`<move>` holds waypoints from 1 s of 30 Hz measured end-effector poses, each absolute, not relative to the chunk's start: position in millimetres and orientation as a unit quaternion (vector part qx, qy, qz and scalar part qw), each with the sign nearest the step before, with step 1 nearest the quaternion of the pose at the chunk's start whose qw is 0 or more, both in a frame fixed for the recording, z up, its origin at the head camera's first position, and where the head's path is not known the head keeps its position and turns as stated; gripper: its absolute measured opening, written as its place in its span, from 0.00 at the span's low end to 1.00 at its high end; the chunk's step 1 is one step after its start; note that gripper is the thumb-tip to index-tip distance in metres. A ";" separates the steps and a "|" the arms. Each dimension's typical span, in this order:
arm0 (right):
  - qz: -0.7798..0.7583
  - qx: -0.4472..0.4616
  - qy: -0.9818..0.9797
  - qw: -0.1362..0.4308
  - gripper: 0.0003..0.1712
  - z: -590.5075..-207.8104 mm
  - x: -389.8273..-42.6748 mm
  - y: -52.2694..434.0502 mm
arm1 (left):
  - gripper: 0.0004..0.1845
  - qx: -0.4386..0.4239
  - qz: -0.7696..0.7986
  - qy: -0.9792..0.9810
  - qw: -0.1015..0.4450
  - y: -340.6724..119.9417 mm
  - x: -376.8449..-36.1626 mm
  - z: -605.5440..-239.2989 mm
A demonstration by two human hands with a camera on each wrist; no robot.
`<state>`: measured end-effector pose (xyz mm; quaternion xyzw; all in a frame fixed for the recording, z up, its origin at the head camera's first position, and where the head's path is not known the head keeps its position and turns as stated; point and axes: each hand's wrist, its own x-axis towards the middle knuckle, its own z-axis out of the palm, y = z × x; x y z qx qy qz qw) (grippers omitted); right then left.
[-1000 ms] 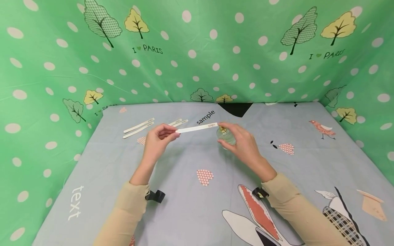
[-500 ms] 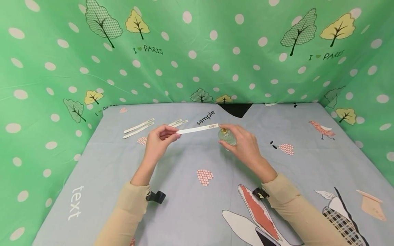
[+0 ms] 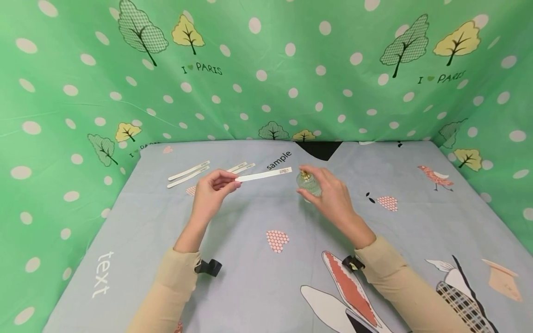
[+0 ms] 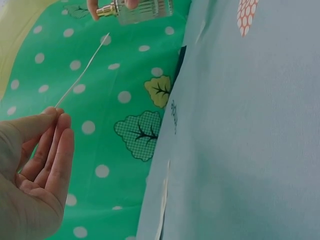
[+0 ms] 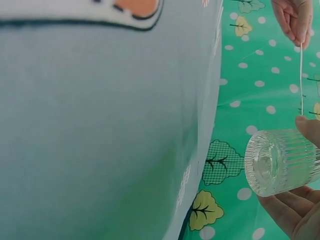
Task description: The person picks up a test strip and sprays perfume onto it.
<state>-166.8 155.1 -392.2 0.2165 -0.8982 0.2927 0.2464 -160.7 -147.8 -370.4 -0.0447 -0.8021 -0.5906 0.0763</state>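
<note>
My left hand (image 3: 213, 190) pinches one end of a long white paper strip (image 3: 263, 175), which reaches right toward a small ribbed glass bottle (image 3: 309, 183) with a gold spray top. My right hand (image 3: 329, 192) grips that bottle above the table, a finger on top of the sprayer. In the left wrist view the strip (image 4: 82, 70) runs from my fingertips (image 4: 52, 114) up to the bottle's nozzle (image 4: 107, 10). The right wrist view shows the bottle's clear base (image 5: 280, 162) in my fingers, the strip (image 5: 301, 70) beyond it.
Several more white strips (image 3: 188, 172) lie on the blue printed cloth (image 3: 258, 259) at the back left, two others (image 3: 241, 167) just behind the held one. Green dotted fabric walls (image 3: 266, 69) enclose the table on three sides.
The strip's far end has drawn slightly left, away from the bottle's nozzle. Both hands stay nearly in place.
</note>
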 end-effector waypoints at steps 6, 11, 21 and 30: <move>0.295 0.218 -0.897 0.247 0.33 -393.4 -166.9 155.5 | 0.11 -0.041 -0.595 -0.799 0.082 -153.1 -160.7 -370.0; 0.295 0.216 -0.899 0.242 0.33 -394.0 -167.4 156.7 | 0.11 -0.038 -0.592 -0.800 0.086 -157.6 -161.3 -371.6; 0.300 0.214 -0.898 0.241 0.33 -396.2 -168.1 157.9 | 0.12 -0.038 -0.590 -0.801 0.098 -163.3 -161.0 -372.5; 0.300 0.213 -0.898 0.241 0.33 -397.0 -168.2 159.9 | 0.13 -0.020 -0.585 -0.804 0.103 -169.0 -159.6 -371.3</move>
